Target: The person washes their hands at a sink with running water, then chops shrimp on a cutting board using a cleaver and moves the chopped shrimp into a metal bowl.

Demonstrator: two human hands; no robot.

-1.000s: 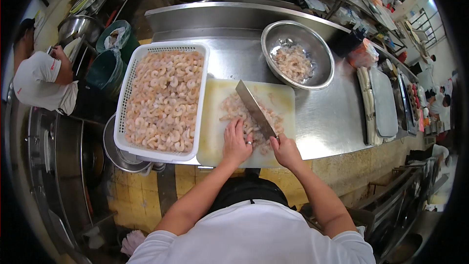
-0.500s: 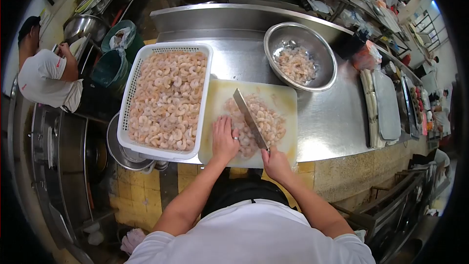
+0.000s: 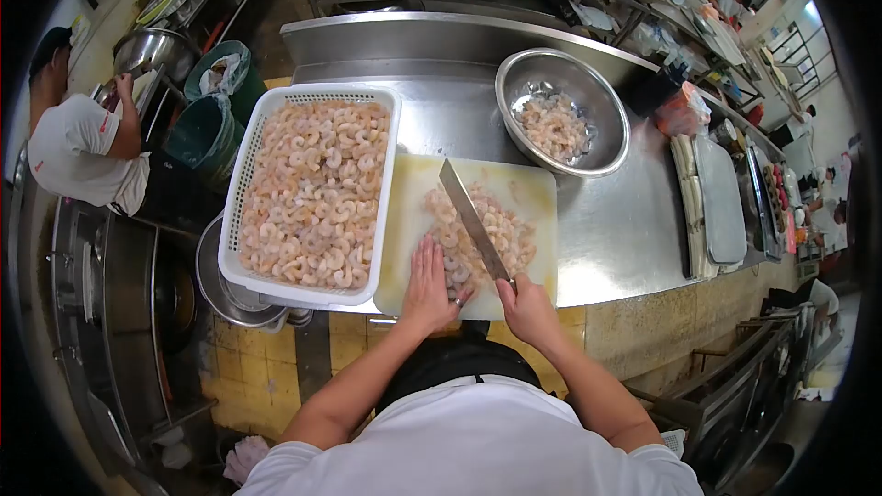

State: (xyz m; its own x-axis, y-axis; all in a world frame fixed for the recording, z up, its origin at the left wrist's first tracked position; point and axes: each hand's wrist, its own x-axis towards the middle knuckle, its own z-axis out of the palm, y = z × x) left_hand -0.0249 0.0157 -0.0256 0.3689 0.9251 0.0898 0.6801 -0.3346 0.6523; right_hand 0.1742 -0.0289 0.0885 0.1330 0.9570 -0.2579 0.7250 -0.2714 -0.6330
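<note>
My right hand grips the handle of a large knife, whose broad blade slants up and left across a pile of peeled shrimp. The pile lies on a pale, yellowed cutting board. On the board's left part, my left hand rests with fingers stretched out and pressed along the pile's left edge; a ring shows on one finger. Left of the board stands a white perforated basket heaped with peeled shrimp. Behind the board, to the right, a steel bowl holds more shrimp pieces.
Everything stands on a steel counter with a raised back edge. Trays lean at its right end. Green bins and a co-worker are to the left. A steel pot sits below the basket.
My left hand has slid down toward me along the pile's edge, its thumb now out toward the shrimp. My right hand and the knife have shifted slightly right, the blade still over the pile.
</note>
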